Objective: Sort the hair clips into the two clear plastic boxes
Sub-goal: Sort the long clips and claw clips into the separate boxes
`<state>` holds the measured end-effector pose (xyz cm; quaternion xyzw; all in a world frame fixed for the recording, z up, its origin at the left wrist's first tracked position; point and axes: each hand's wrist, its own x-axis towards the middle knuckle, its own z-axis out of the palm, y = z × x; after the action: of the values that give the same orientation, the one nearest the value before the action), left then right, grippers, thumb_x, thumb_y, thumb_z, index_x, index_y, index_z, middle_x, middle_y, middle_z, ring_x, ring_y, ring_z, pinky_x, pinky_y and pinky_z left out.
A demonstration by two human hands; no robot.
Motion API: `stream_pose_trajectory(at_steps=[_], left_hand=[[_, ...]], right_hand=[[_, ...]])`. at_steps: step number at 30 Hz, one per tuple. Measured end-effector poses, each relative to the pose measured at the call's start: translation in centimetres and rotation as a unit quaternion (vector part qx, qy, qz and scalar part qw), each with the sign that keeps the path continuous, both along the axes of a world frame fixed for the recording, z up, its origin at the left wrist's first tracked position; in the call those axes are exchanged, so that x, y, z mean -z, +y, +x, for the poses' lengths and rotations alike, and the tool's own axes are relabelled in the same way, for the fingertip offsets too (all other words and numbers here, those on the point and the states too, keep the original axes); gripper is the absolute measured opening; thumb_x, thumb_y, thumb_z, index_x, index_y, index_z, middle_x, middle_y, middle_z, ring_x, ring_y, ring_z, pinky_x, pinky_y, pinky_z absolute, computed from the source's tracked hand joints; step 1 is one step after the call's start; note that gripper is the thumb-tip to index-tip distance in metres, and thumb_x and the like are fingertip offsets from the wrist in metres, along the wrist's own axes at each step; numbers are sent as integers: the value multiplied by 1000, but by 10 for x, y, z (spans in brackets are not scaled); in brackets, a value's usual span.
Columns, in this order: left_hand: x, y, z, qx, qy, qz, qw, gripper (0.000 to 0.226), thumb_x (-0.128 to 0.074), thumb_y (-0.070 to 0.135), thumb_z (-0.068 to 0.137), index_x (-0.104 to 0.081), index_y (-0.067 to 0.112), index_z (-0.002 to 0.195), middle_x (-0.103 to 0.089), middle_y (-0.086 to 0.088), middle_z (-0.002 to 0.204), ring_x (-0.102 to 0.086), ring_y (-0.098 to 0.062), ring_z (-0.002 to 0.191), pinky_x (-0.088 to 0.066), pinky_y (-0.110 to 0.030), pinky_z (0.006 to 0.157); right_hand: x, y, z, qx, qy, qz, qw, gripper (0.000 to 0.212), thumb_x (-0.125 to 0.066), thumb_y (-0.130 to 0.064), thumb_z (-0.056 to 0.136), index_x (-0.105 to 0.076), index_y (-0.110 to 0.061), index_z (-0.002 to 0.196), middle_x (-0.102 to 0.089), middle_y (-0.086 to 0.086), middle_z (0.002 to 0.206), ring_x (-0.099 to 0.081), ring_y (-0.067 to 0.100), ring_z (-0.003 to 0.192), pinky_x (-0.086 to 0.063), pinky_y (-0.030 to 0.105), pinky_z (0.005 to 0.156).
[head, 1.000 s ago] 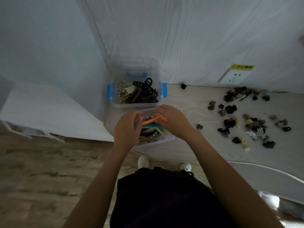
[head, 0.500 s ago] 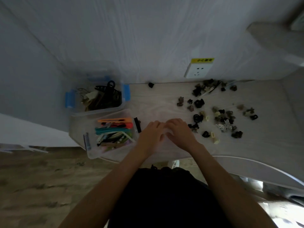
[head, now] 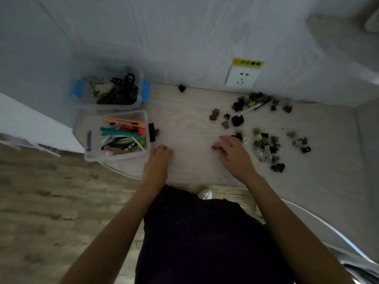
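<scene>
The right hand (head: 233,154) seems to pinch a small clip (head: 215,148); the left hand (head: 159,158) rests loosely curled, holding nothing. The clip could slip, or land in the wrong box (head: 114,156) among long clips.

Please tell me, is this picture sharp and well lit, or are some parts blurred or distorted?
Head view: dim overall, with soft grain. The floor and the far box at left are smeared by motion blur; the scattered small clips are too soft to tell apart. The wide-angle lens bends the table edge, and glare shows at the lower right.
</scene>
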<state>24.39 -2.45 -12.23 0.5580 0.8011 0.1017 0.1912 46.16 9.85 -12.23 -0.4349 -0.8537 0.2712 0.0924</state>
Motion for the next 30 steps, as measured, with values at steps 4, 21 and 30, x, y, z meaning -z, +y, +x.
stream_pose_trajectory(at_steps=[4,21,30], left_hand=[[13,27,10,10,-35,32,999,40,-47,-8,85,-54,3,123,-55,-22,121,-52,-38,107,-42,-40,90],[-27,234,115,186,-110,104,971,24,-49,18,93,-54,10,115,-64,-9,107,-60,-26,95,-46,-36,81],[-3,259,115,231,-5,18,973,23,-46,11,93,-56,7,113,-63,-16,106,-59,-33,94,-43,-37,76]], right_hand=[[-14,9,18,66,40,20,997,22,-53,-9,90,-64,-11,110,-55,9,126,-45,25,120,-30,20,98],[-10,86,96,255,-64,30,964,49,-38,-37,87,-51,-12,127,-47,16,137,-38,37,129,-31,51,107],[-3,201,134,308,-130,-43,942,49,-45,-22,94,-34,-9,141,-28,21,149,-24,35,138,-16,38,114]])
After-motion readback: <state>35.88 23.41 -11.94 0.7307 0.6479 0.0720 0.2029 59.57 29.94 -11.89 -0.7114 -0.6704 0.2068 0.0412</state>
